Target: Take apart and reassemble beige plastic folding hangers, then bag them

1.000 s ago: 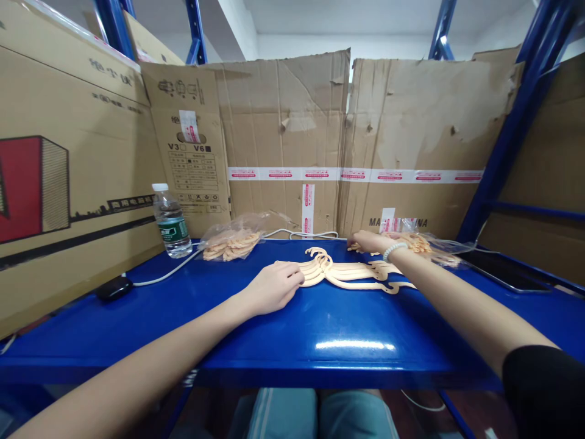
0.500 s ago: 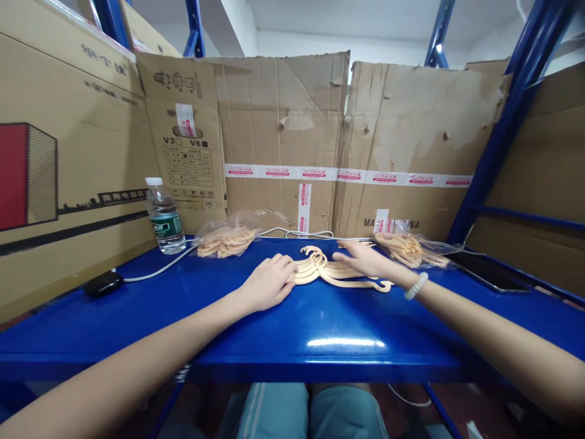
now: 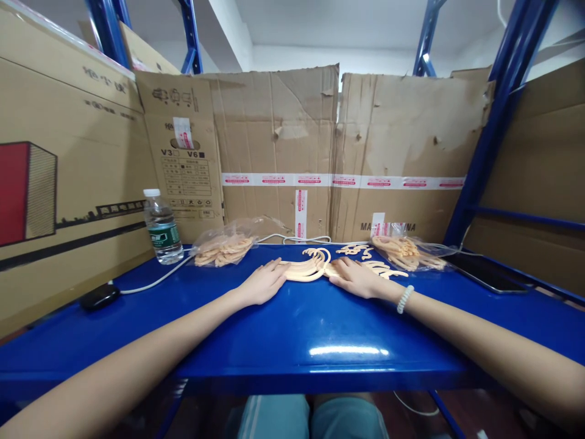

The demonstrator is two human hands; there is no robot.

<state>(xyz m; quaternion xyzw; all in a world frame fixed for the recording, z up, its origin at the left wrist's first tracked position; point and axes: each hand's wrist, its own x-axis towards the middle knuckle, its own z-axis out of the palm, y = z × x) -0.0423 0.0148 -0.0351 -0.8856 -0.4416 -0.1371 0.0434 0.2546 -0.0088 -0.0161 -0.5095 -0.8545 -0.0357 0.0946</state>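
A row of beige hangers (image 3: 305, 272) lies overlapped on the blue shelf, their curved hooks pointing to the far side. My left hand (image 3: 261, 283) is closed over their left ends, palm down. Over their right arms rests my right hand (image 3: 356, 278), its thumb on the near side and its fingers reaching across the top. The fingers of both hands partly hide the pieces beneath. Beyond the right hand, more beige hooked ends (image 3: 384, 270) stick out, and several small beige pieces (image 3: 355, 249) lie behind it.
Clear bags of beige pieces lie at the back, a left bag (image 3: 223, 249) and a right bag (image 3: 402, 251). A water bottle (image 3: 163, 229) and a black device (image 3: 100, 296) with a white cable stand left. A phone (image 3: 487, 272) lies right. Cardboard (image 3: 274, 146) walls the back.
My right hand has come down from above onto the right arms of the hangers. My left hand has shifted slightly left. The camera view has tilted a little upward.
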